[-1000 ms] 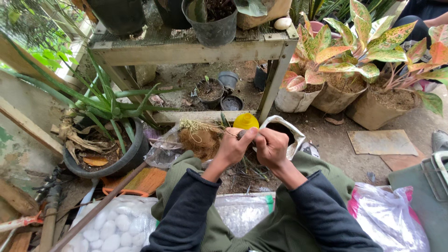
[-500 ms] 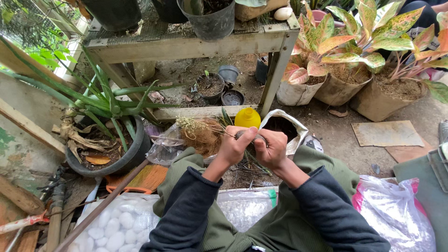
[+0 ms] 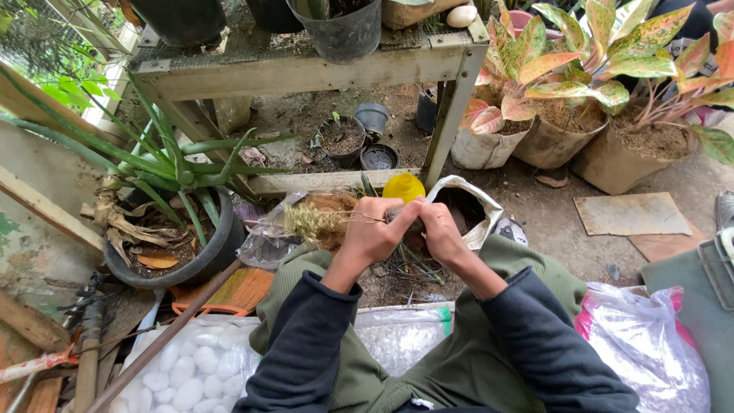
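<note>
We see a weathered wooden bench with a mesh top (image 3: 306,73) bearing black plastic pots (image 3: 344,30); beneath, bare dirt ground (image 3: 550,214) carries small black pots (image 3: 342,139) and flat cardboard pieces (image 3: 631,214).

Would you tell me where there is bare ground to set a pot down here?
Bare ground lies right of the soil bag, around the cardboard sheet. Under the bench small pots crowd it; the hands fill the middle.
</note>
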